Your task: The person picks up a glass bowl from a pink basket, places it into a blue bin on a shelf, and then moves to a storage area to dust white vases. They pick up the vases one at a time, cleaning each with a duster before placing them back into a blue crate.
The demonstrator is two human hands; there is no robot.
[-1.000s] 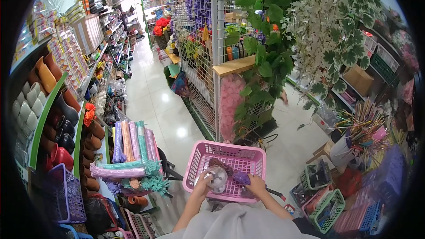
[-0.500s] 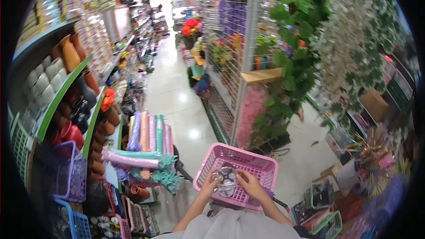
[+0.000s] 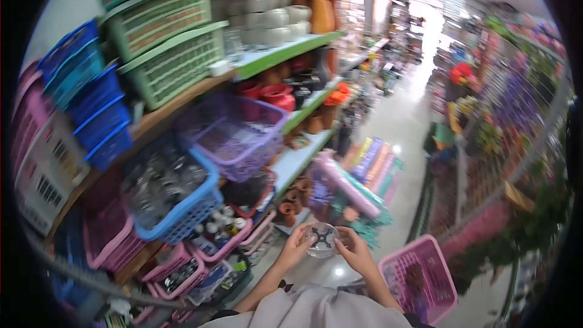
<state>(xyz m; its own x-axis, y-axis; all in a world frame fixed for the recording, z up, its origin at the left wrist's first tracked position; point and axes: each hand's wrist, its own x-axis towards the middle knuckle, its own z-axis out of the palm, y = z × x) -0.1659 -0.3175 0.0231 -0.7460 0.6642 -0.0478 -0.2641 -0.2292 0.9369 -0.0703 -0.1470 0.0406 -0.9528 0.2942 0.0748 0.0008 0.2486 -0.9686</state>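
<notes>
A round, clear plastic piece [image 3: 321, 240] with a dark cross-shaped part in its middle is held up in front of my body. My left hand [image 3: 297, 245] grips its left edge. On the opposite edge, the fingers of my right hand [image 3: 354, 248] close around it. Down to the right of my right forearm sits a pink plastic basket [image 3: 452, 267] with dark and purple stuff inside. Beyond my hands lie wrapped rolls [image 3: 352, 188] in pink, purple, orange and teal.
Shelves on the left hold a blue basket [image 3: 212, 199] of clear items, a purple basket [image 3: 273, 123], green crates [image 3: 182, 67] and white pots [image 3: 267, 21]. An aisle floor [image 3: 407, 127] runs ahead, with a wire rack [image 3: 528, 94] of artificial plants on the right.
My view has swung left toward the shelves. Both hands, still on the clear round piece, have moved from over the pink basket to its left.
</notes>
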